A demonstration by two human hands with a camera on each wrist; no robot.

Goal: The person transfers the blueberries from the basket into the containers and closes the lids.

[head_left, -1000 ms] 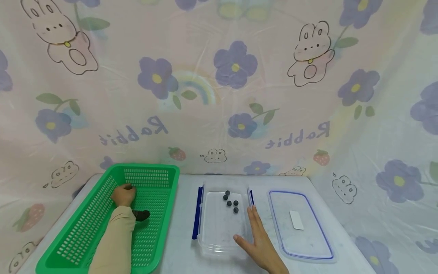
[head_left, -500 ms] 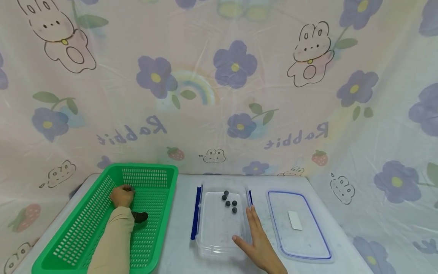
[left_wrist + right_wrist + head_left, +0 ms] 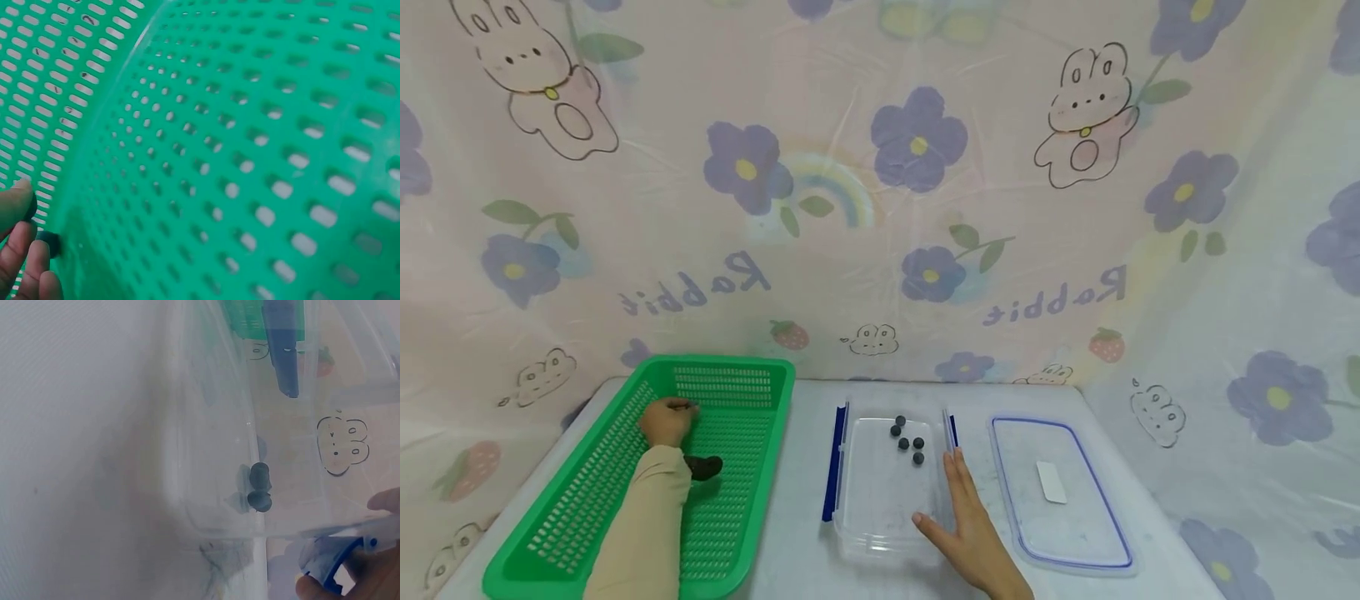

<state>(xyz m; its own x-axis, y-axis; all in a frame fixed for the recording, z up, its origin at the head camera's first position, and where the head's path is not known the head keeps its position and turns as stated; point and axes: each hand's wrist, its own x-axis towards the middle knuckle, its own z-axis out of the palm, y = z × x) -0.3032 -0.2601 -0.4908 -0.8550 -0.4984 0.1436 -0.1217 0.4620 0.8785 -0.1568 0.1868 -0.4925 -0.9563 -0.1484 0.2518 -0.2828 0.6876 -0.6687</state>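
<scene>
Green perforated basket (image 3: 741, 433), clear box (image 3: 880, 508) with blue clips, dark balls (image 3: 904, 443); pink backdrop (image 3: 880, 183), purple flowers, rabbits

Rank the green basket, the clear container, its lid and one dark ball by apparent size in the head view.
1. green basket, clearly largest
2. and 3. clear container and lid: look about alike, so no ranking
4. dark ball, smallest

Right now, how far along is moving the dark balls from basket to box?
Done: four balls lie in the clear box. In hand: the left hand pinches a ball inside the green basket; the right hand rests flat against the box. Left: another dark object in the basket; the lid lies beside the box.
</scene>
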